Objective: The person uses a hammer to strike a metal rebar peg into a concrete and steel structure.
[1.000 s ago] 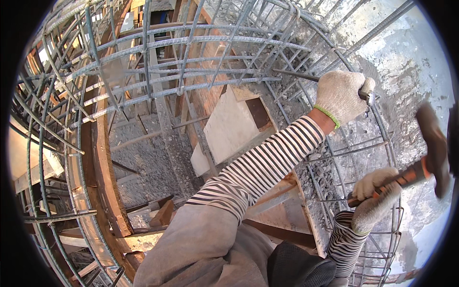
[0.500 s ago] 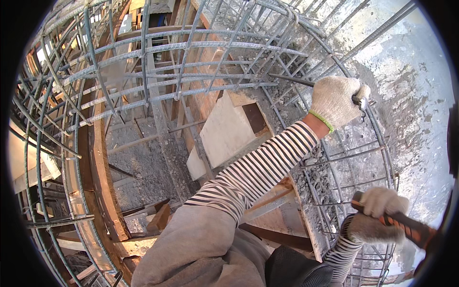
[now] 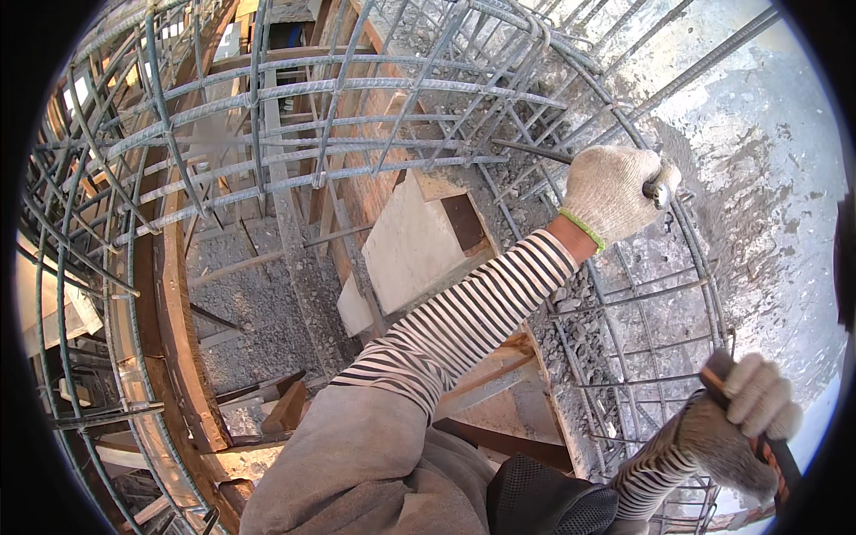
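Note:
My left hand (image 3: 615,187), in a pale knit glove with a green cuff, is closed around a steel chisel (image 3: 535,150). The chisel's thin shaft points left toward the rebar and rough concrete; its battered metal end (image 3: 658,193) sticks out by my thumb. What its tip touches I cannot make out. Lower right, my gloved right hand (image 3: 736,423) grips a hammer by its black-and-orange handle (image 3: 716,374). The hammer's head is out of view. The left forearm, in a striped sleeve, stretches across the middle.
A curved rebar cage (image 3: 357,85) arches over the top and left. More rebar mesh (image 3: 660,339) lies between my hands, beside broken concrete rubble (image 3: 580,357). Curved timber formwork (image 3: 183,330) stands at left, a pale board (image 3: 406,250) below the cage. Grey-white concrete (image 3: 758,178) spreads at right.
My right hand has tilted, and the hammer handle has swung to a steeper angle near the right rim. My left hand still holds the chisel; the whole view has shifted slightly.

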